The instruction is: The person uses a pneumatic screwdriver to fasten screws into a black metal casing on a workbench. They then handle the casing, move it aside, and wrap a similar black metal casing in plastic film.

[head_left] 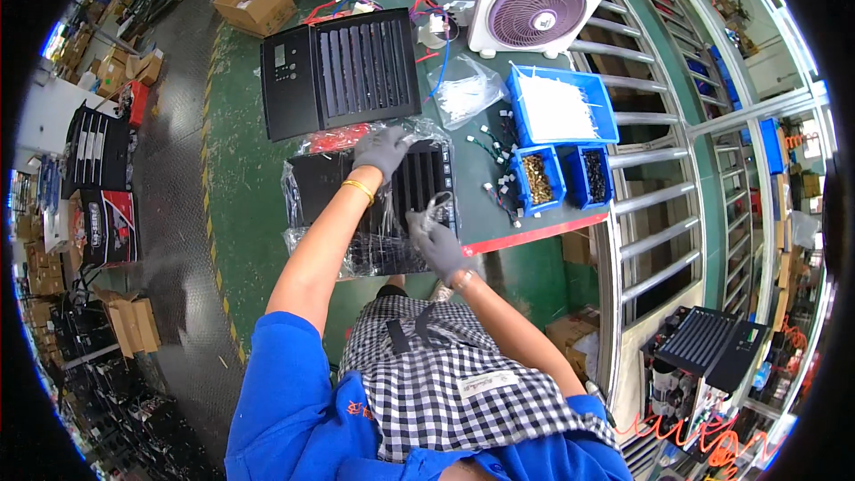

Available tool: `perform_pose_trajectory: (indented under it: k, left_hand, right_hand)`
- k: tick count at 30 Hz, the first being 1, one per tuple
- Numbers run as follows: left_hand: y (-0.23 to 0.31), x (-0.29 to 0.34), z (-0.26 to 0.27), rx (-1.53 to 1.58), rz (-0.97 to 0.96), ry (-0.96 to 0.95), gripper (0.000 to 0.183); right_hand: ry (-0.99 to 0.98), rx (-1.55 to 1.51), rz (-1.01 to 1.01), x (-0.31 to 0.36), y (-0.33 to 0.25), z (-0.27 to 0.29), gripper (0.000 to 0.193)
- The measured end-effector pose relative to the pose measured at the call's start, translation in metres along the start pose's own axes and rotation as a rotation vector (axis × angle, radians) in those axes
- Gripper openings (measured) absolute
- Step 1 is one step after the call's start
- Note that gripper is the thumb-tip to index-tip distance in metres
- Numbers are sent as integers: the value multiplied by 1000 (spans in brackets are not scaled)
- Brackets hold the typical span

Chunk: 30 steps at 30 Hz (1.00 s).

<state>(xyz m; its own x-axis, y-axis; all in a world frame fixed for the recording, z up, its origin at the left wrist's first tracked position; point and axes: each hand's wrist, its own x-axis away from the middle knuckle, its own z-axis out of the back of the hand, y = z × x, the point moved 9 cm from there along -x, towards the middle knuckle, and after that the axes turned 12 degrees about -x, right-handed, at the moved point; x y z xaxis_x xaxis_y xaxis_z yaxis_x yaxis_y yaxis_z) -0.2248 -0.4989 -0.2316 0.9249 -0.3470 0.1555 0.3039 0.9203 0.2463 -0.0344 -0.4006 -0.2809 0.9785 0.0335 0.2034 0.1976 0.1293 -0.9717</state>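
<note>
A black slatted panel lies on the near part of the green table, wrapped in loose clear plastic film. My left hand, in a grey glove, is over the panel's far side with its fingers bent together at the crumpled film. Nearer to me, my right hand, also gloved, pinches a bunched bit of film above the slats at the panel's right. Beyond them lies an unwrapped black panel with slats and a small display. Red material shows between the two panels.
Right of the panels are a blue bin of white parts, small blue bins of brass and black fasteners, and loose connector wires. A box fan stands at the back. A roller conveyor runs along the right.
</note>
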Motion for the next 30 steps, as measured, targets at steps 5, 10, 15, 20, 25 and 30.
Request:
perform_pose_trajectory:
  k: [5,10,15,20,25,30]
  left_hand:
    - [-5,-6,-9,41,34,-1,39]
    - [-27,-27,-29,31,38,-32,33]
    - [-58,-49,-50,118,124,21,33]
    - [-82,-62,-67,176,178,-57,29]
    - [-84,-68,-73,268,171,-55,34]
    - [-83,-52,-53,343,-23,-195,43]
  right_hand:
    - [-14,-31,-334,-41,19,-50,45]
    - [-122,-14,-266,-42,-3,-83,45]
    - [-173,17,-234,-15,-12,-87,38]
    - [-263,259,-37,28,-56,-72,26]
    - [-361,398,154,46,-61,-76,21]
    - [-158,390,358,35,-77,-65,24]
